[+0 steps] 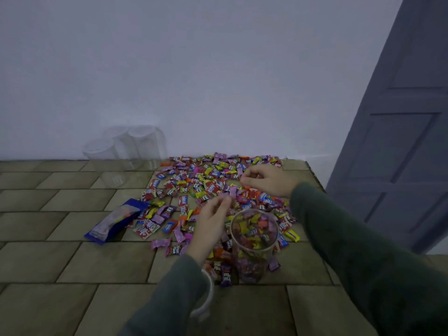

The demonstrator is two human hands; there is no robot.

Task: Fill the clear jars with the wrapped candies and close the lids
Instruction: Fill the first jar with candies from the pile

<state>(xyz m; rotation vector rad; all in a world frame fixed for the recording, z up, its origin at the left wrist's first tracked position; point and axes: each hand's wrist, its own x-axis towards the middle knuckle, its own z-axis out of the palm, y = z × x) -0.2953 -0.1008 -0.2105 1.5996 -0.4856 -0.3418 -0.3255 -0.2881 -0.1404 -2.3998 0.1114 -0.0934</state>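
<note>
A clear jar (253, 241), open and about full of wrapped candies, stands near the table's front right. Around and behind it lies a wide spread of loose wrapped candies (206, 183) in purple, red, yellow and orange. My left hand (212, 224) hovers just left of the jar's mouth, its blurred fingers slightly apart near a purple candy, and I see nothing in them. My right hand (266, 179) is over the far side of the pile, fingers curled downward; what they hold is hidden. Three empty clear jars (135, 146) stand at the back left by the wall.
A torn blue candy bag (116, 221) lies left of the pile. The table (72, 258) has a tile-pattern cover, and its right edge runs close past the candies. A white wall rises behind, with a grey door (400, 129) at the right.
</note>
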